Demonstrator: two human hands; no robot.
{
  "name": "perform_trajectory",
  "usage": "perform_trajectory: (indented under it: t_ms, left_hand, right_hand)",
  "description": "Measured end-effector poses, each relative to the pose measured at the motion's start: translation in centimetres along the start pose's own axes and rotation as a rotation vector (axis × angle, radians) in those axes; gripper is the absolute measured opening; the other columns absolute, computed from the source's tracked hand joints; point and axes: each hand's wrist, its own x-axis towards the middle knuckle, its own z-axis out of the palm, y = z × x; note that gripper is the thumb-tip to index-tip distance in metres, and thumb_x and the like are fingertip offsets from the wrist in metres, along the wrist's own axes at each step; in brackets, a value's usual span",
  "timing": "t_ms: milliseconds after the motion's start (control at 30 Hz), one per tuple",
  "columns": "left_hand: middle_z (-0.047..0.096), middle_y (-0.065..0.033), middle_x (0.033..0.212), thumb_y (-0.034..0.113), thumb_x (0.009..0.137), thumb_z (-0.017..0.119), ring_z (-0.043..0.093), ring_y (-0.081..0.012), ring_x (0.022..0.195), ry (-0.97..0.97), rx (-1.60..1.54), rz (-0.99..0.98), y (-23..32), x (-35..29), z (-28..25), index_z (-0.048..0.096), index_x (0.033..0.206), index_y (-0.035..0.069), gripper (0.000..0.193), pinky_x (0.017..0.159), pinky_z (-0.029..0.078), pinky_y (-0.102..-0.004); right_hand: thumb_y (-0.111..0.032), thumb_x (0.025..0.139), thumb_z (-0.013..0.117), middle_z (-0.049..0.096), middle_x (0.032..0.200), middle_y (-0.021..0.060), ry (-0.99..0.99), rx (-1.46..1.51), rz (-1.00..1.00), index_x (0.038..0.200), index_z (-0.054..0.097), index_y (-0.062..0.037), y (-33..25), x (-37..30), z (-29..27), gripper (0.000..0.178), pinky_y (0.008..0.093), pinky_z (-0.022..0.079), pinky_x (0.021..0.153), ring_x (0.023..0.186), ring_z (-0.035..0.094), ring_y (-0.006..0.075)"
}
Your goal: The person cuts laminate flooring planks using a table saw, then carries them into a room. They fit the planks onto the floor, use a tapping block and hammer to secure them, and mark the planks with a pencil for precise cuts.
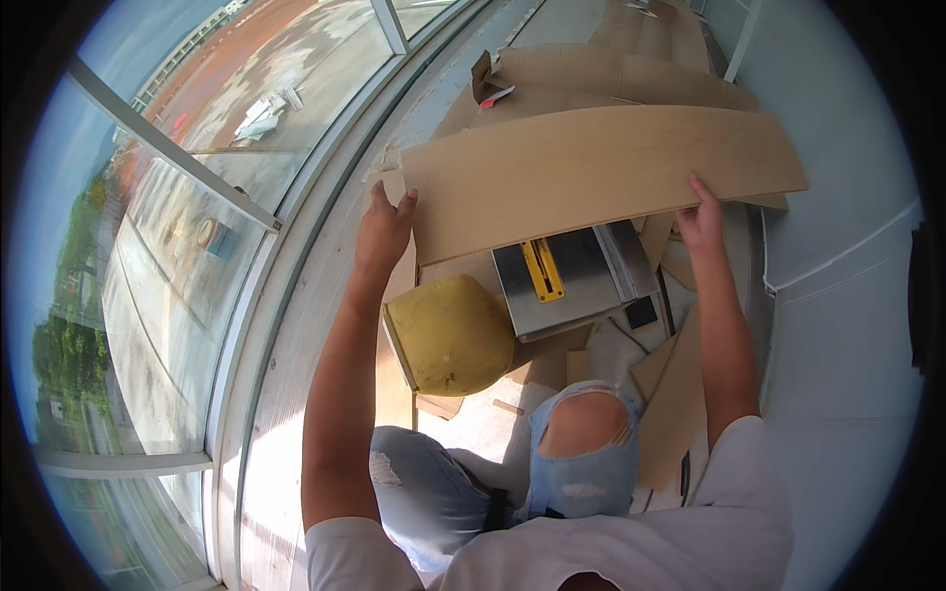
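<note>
A long, light-brown wooden board [591, 167] stretches crosswise in front of me, held up above a table saw. My left hand [384, 229] is closed at its left end, thumb near the corner. On the near edge toward the right, my right hand [702, 222] grips the board, thumb on top and the other fingers hidden underneath. Just below that edge shows the table saw's grey metal top [517, 284] with a yellow insert plate [543, 271]; the board covers its far part. A metal fence bar [623, 261] lies along the saw's right side.
A dusty yellow rounded object [455, 335] stands left of the saw, close to my knees. Board offcuts [680, 394] litter the floor at right. Brown sheets [631, 74] lie beyond the board. Framed glass [187, 187] runs along the left, a pale wall [843, 325] along the right.
</note>
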Motion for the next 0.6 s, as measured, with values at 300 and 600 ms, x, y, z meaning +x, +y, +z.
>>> perform_trajectory:
  t_ms: [300, 600]
  left_hand:
    - [0.068, -0.0309, 0.112, 0.043, 0.099, 0.054, 0.066, -0.0447, 0.104, -0.072, -0.261, -0.128, -1.7, 9.2, 14.4, 0.059, 0.130, -0.001, 0.054, 0.089, 0.052, -0.0489]
    - [0.057, -0.0325, 0.127, 0.033, 0.102, 0.050, 0.055, -0.0462, 0.116, 0.008, 0.101, 0.028, -4.3, 11.9, 23.0, 0.051, 0.135, -0.006, 0.051, 0.100, 0.044, -0.0532]
  right_hand:
    - [-0.007, 0.090, 0.073, 0.064, 0.118, 0.0064, 0.203, -0.075, 0.085, 0.124, 0.059, -0.0059, 2.9, 10.1, -4.3, 0.038, 0.0370, 0.056, 0.089, 0.108, 0.063, 0.0220]
    - [-0.008, 0.088, 0.074, 0.064, 0.118, 0.0075, 0.154, -0.122, 0.186, 0.123, 0.060, -0.0039, 7.1, 16.5, -10.0, 0.038, 0.0382, 0.056, 0.089, 0.109, 0.063, 0.0235]
